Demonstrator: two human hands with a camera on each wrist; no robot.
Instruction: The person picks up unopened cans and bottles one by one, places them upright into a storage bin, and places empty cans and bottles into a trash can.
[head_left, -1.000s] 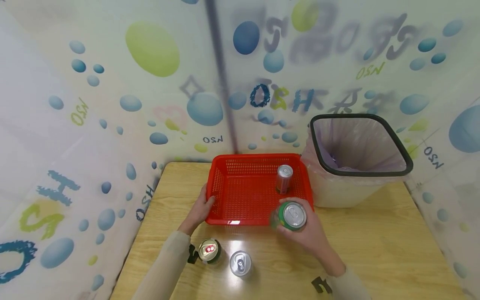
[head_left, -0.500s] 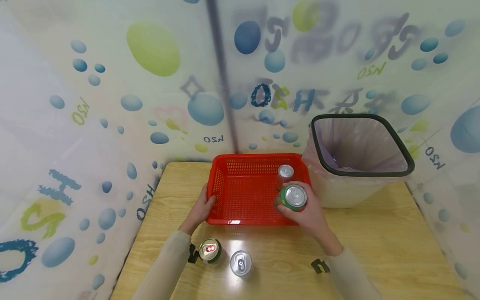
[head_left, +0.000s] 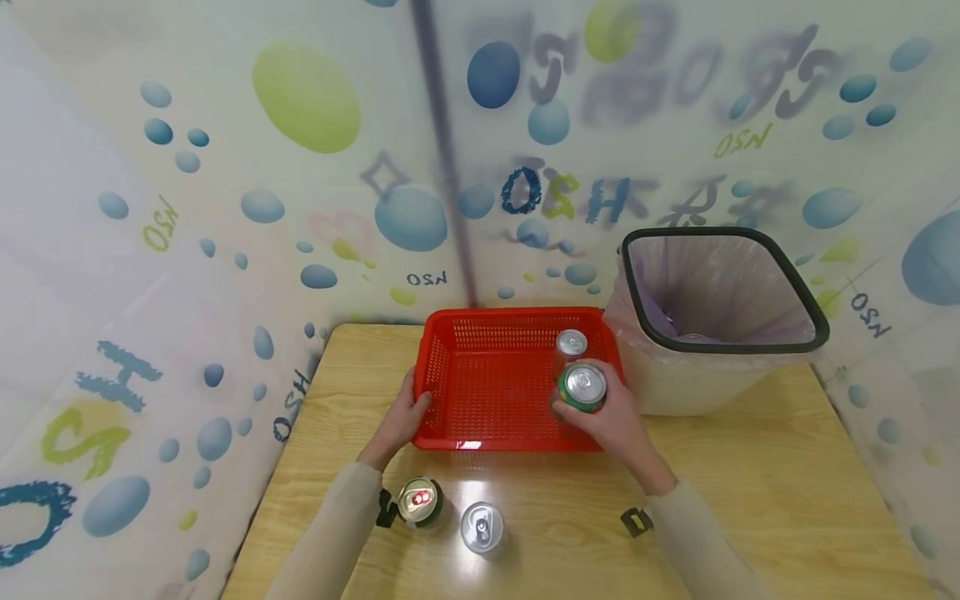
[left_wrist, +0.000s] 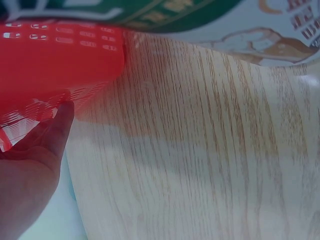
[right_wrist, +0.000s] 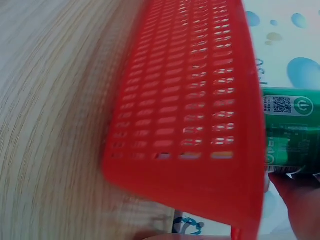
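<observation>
From my remote seat I see the red basket (head_left: 517, 314) on the counter (head_left: 765, 492), with a silver-topped can (head_left: 572, 342) upright in its far right part. My left hand (head_left: 397, 421) pinches the basket's left rim, thumb laid over it. My right hand (head_left: 611, 417) has its fingers curled round a green can (head_left: 583, 385), holding it over the basket's right side, just nearer than the silver-topped can; I cannot tell whether its base touches the basket floor. To the right, a lined bin (head_left: 723, 345) has a black rim; what lies inside is too indistinct to name. Near the basket, a gold-topped can (head_left: 418, 500) and a plain silver can (head_left: 482, 527) stand left to right.
</observation>
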